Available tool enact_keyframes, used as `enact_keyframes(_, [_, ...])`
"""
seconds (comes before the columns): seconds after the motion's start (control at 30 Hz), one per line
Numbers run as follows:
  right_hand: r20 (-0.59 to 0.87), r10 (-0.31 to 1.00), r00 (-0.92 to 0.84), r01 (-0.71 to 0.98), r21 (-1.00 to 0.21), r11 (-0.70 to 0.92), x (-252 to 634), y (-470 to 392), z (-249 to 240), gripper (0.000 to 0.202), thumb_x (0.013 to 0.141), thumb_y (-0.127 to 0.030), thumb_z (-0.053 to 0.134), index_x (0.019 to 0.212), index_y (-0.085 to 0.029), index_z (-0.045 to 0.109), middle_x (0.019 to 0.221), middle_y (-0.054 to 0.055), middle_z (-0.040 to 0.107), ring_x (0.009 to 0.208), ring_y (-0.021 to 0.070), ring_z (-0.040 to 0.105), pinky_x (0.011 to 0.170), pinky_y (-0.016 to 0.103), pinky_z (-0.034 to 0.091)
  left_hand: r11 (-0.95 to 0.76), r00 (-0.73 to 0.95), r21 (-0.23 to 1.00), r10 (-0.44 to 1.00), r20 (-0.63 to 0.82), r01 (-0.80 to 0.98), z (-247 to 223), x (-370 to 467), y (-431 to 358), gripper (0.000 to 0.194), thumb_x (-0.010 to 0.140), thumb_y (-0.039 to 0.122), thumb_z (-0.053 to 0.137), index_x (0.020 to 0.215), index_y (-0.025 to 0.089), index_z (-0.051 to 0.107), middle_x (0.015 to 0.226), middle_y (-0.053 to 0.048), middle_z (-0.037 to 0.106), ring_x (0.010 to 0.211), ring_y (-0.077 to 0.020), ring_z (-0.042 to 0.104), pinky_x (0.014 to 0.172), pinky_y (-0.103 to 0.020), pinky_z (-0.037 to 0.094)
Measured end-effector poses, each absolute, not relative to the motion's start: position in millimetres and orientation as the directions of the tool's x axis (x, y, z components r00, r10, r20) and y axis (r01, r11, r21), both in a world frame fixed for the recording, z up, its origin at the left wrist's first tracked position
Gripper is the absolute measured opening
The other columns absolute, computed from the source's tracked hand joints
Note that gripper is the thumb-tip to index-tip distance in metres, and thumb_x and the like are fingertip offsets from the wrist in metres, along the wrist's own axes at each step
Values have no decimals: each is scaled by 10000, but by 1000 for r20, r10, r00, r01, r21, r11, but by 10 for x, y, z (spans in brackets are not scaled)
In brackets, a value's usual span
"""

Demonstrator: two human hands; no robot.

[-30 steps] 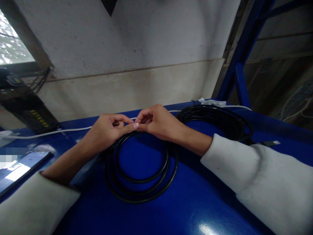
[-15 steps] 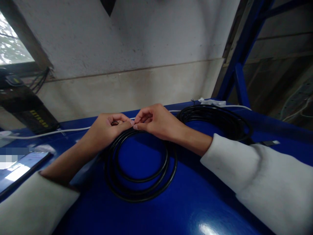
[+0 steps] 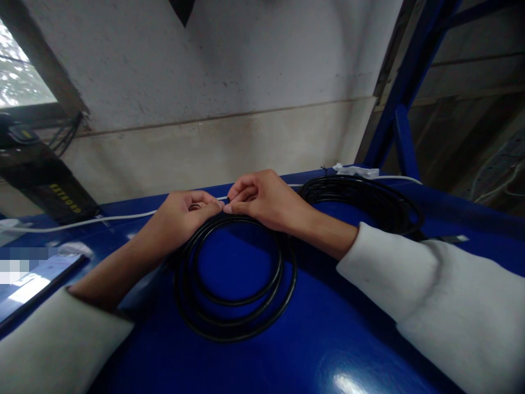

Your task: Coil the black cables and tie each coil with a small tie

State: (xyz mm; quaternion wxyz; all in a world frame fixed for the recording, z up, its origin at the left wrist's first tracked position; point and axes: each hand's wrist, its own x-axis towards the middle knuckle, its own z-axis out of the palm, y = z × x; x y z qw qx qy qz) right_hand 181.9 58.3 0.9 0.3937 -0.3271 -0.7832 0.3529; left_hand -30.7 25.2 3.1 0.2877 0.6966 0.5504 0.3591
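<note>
A loosely coiled black cable (image 3: 241, 302) lies on the blue tabletop (image 3: 328, 328), its far side running up under both hands. My left hand (image 3: 186, 213) is closed at the top of the coil, thumb against index finger, and a small dark curved piece shows inside its grip. Fingertip to fingertip with it, my right hand (image 3: 266, 198) pinches over the same spot. A tiny dark bit shows at the right fingertips, too small to name.
A second, thicker black cable coil (image 3: 361, 202) lies to the right, with a white piece (image 3: 356, 171) behind it. A white cord (image 3: 102, 219) runs along the back. At left are a phone (image 3: 41, 284) and a black box (image 3: 57, 191). The wall (image 3: 221, 153) rises behind.
My right hand has risen slightly, and a narrow gap with a dark bit in it now shows by its fingertips. My left hand and the coil have barely moved.
</note>
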Motion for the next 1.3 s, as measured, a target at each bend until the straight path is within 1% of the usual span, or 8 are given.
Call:
enact_keyframes(0.13, [405, 740, -537, 237, -769, 593, 1820, 610, -8, 106, 881, -225, 770, 830, -135, 744, 786, 46, 757, 740, 155, 691, 666, 257, 495, -226, 140, 819, 974, 179, 527, 30, -282, 252, 321, 826, 496, 783, 862, 178, 795, 722, -55, 749, 591, -162, 609, 517, -243, 428])
enact_keyframes(0.4, [345, 715, -608, 154, -832, 532, 1805, 561, 9, 50, 866, -146, 762, 852, -132, 716, 813, 28, 753, 767, 137, 683, 711, 245, 491, -195, 146, 857, 979, 142, 478, 57, -245, 231, 292, 829, 457, 794, 857, 166, 782, 677, -22, 700, 578, -123, 556, 493, -202, 389])
enact_keyframes(0.6, [384, 710, -590, 204, -780, 592, 1817, 560, 17, 55, 842, -165, 803, 844, -123, 768, 772, 21, 749, 707, 125, 649, 674, 248, 464, -153, 172, 886, 982, 84, 437, 47, -283, 220, 346, 905, 522, 751, 877, 180, 794, 537, 46, 494, 481, -78, 348, 453, -215, 225])
enact_keyframes(0.77, [406, 709, -577, 226, -755, 616, 1821, 609, -26, 57, 831, -188, 817, 827, -144, 781, 751, 16, 751, 704, 134, 669, 655, 248, 460, -182, 161, 872, 980, 120, 455, 60, -277, 213, 376, 914, 546, 743, 908, 175, 806, 508, 69, 387, 472, -74, 266, 456, -232, 163])
enact_keyframes(0.83, [411, 710, -571, 207, -766, 609, 1817, 630, -49, 67, 821, -186, 821, 821, -149, 765, 744, 12, 748, 702, 136, 677, 647, 244, 467, -182, 157, 874, 980, 123, 451, 86, -248, 193, 368, 894, 533, 765, 937, 172, 818, 510, 64, 425, 468, -74, 299, 453, -222, 184])
enact_keyframes(0.97, [416, 725, -549, 205, -774, 599, 1804, 646, -69, 64, 812, -138, 803, 840, -148, 746, 764, 23, 757, 707, 144, 696, 644, 243, 491, -189, 166, 865, 978, 124, 465, 127, -213, 166, 319, 834, 471, 827, 930, 166, 829, 674, -23, 695, 576, -118, 550, 511, -210, 362])
enact_keyframes(1.03, [420, 734, -533, 220, -769, 600, 1799, 643, -68, 73, 811, -119, 793, 852, -144, 738, 783, 34, 766, 727, 154, 712, 647, 244, 499, -203, 168, 840, 976, 135, 503, 128, -222, 173, 321, 813, 473, 841, 919, 170, 832, 758, -56, 765, 653, -153, 630, 563, -223, 423])
enact_keyframes(1.3, [391, 781, -486, 268, -784, 559, 1803, 607, -48, 225, 794, -128, 813, 983, -145, 693, 751, 20, 752, 663, 153, 705, 569, 231, 480, -264, 170, 755, 964, 203, 600, 133, -270, 174, 288, 811, 491, 821, 834, 205, 831, 652, -13, 727, 554, -123, 560, 500, -217, 325])
